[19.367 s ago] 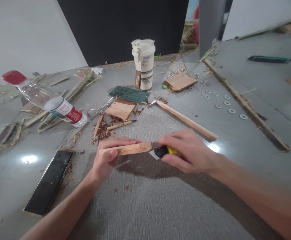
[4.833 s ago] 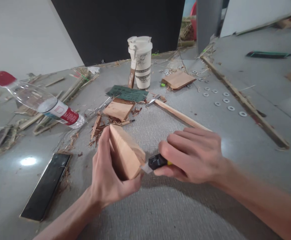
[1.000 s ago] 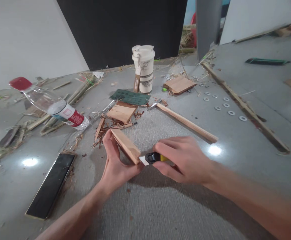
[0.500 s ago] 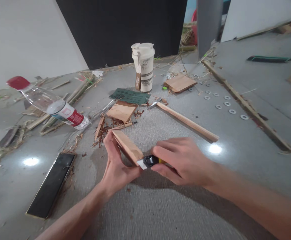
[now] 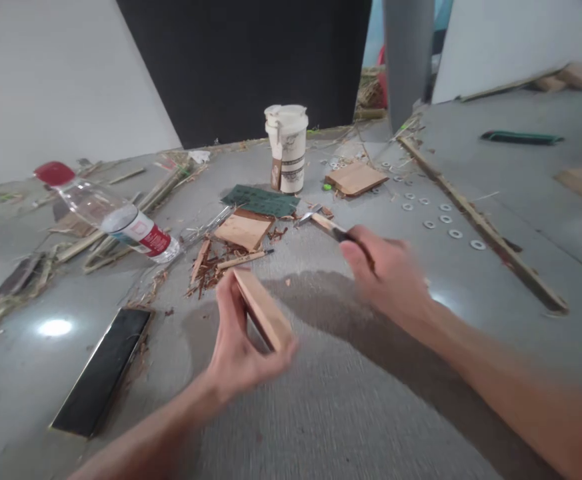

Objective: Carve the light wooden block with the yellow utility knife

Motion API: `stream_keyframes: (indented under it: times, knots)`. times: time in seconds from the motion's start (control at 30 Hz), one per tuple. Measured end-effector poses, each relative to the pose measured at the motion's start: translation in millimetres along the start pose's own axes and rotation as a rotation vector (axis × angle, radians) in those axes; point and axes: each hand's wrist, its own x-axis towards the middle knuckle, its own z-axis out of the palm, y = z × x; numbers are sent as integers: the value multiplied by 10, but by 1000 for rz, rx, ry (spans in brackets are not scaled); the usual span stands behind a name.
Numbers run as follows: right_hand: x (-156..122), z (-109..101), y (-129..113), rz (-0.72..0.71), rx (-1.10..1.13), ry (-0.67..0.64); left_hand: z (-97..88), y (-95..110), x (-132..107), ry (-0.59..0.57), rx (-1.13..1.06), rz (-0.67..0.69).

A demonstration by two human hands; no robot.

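Note:
My left hand (image 5: 238, 347) is closed on a flat wooden block (image 5: 263, 313), holding it on edge just above the grey mat (image 5: 321, 400). My right hand (image 5: 393, 277) is blurred and raised to the right of the block, well apart from it. Its fingers are curled round a utility knife (image 5: 351, 239), whose dark end sticks out past the fingers. Reddish wood shavings (image 5: 205, 265) and a pencil (image 5: 245, 258) lie just beyond the block.
Behind stand a lidded paper cup (image 5: 287, 148), green sandpaper (image 5: 261, 199), two flat wood pieces (image 5: 243, 230) (image 5: 355, 179) and a wooden-handled tool (image 5: 321, 220). A water bottle (image 5: 115, 217) lies left, a black slab (image 5: 101, 370) near left. Washers (image 5: 441, 217) and a long strip (image 5: 481, 220) lie right.
My right hand has swept up and away to the right, taking the knife off the block's end. My left hand still holds the block, now slightly lower and nearer to me.

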Motion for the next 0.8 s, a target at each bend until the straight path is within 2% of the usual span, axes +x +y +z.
stream_keyframes:
  times: [0.1, 0.17, 0.3, 0.5, 0.67, 0.8]
  knots:
    - [-99, 14, -189, -230, 128, -75, 14, -64, 92, 109, -1, -125]
    - [-165, 4, -334, -310, 182, -105, 9, -72, 115, 140, 4, -143]
    - [-220, -19, -479, -345, 242, -196, -4, -35, 82, 136, -25, -156]
    - [-248, 20, -516, -364, 311, -316, -7, -29, 51, 121, -25, -122]
    - [-274, 28, -581, -356, 306, -324, -1, -14, 77, 125, -30, -98]
    - [-228, 27, -515, -430, 266, -265, -13, 56, 22, 106, -13, -68]
